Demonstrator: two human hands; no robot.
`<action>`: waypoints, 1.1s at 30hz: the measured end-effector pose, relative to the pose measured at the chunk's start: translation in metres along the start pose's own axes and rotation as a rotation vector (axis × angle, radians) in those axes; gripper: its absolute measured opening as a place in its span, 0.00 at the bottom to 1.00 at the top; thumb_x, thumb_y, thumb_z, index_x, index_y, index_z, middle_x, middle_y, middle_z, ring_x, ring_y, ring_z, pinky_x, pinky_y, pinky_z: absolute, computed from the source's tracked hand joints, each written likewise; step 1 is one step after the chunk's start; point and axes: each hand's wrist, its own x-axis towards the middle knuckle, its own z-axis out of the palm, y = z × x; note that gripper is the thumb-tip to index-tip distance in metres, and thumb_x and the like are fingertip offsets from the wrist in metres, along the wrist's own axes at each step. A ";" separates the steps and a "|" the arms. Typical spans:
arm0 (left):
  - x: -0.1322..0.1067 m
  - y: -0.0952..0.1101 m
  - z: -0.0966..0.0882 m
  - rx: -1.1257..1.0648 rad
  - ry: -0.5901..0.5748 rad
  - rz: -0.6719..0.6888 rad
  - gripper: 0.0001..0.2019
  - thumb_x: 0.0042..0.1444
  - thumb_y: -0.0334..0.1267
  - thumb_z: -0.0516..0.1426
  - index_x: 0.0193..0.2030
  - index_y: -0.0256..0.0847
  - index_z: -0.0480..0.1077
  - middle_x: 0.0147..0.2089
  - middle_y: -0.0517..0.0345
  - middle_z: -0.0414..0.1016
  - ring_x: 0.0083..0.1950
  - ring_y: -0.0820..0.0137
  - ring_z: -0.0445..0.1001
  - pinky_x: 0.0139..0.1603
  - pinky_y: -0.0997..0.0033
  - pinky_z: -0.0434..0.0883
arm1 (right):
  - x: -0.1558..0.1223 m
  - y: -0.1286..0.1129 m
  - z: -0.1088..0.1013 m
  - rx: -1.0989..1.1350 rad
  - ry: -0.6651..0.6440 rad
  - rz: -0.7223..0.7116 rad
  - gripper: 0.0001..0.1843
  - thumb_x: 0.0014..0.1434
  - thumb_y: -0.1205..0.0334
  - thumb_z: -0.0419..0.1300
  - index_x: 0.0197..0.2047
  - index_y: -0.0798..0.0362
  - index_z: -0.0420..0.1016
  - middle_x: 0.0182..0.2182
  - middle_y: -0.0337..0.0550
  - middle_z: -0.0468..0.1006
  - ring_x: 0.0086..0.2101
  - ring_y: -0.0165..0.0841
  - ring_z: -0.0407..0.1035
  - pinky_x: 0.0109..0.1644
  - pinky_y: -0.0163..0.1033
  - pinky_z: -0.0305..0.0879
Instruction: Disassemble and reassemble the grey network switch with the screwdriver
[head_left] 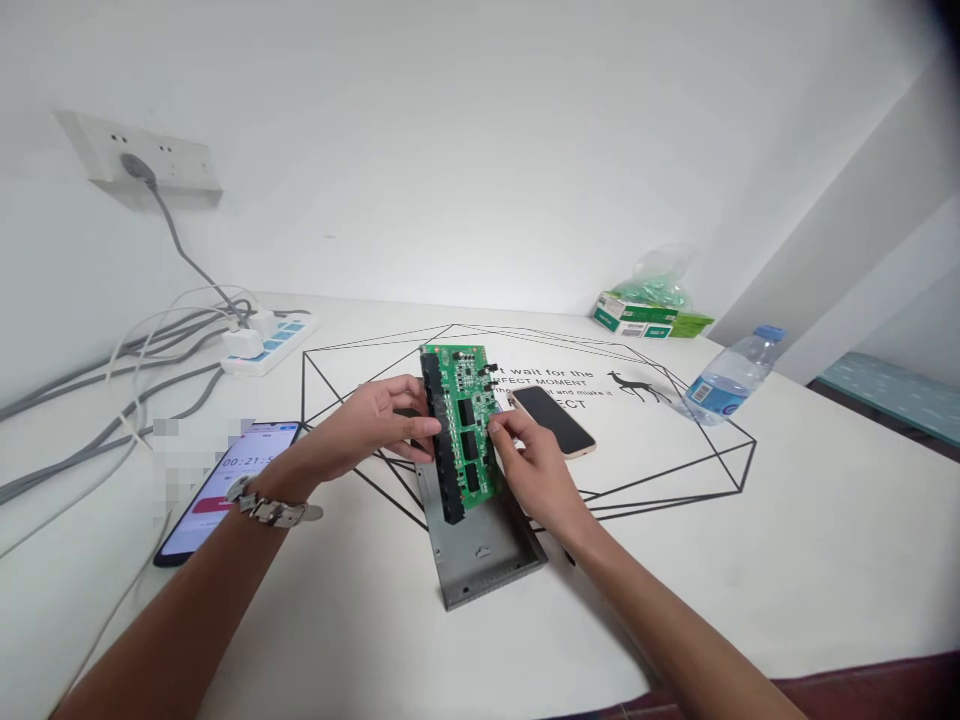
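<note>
A green circuit board with a row of black ports along its left side is held tilted between my two hands. The thumb and fingers of my left hand grip the port edge. On the opposite edge, my right hand pinches the board with thumb and forefinger. Below the board lies an open grey metal case, its near end facing me. The board covers the far part of the case, so I cannot tell whether the two touch there.
Right of the case lies a phone. A second phone showing a timer is under my left forearm. Cables run to a power strip at the back left. A water bottle and green-white boxes stand on the right.
</note>
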 end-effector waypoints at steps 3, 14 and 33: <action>0.003 -0.004 0.008 -0.001 0.030 0.046 0.18 0.51 0.41 0.69 0.43 0.38 0.68 0.43 0.51 0.78 0.39 0.64 0.81 0.38 0.63 0.82 | -0.002 -0.003 0.005 0.018 -0.083 -0.010 0.18 0.69 0.47 0.51 0.44 0.51 0.75 0.35 0.44 0.74 0.35 0.37 0.68 0.35 0.39 0.62; 0.002 -0.004 0.027 -0.075 -0.025 0.124 0.14 0.56 0.41 0.66 0.39 0.39 0.64 0.32 0.60 0.76 0.30 0.69 0.80 0.34 0.66 0.81 | -0.009 -0.018 0.011 0.337 -0.303 0.107 0.18 0.67 0.46 0.52 0.40 0.52 0.73 0.29 0.39 0.68 0.29 0.32 0.61 0.30 0.36 0.59; 0.000 -0.003 0.033 0.020 -0.079 0.004 0.11 0.56 0.41 0.66 0.33 0.36 0.71 0.28 0.57 0.77 0.29 0.67 0.81 0.30 0.69 0.80 | -0.003 -0.013 0.008 0.308 -0.207 0.096 0.16 0.66 0.48 0.55 0.42 0.52 0.72 0.36 0.43 0.76 0.30 0.32 0.65 0.31 0.37 0.63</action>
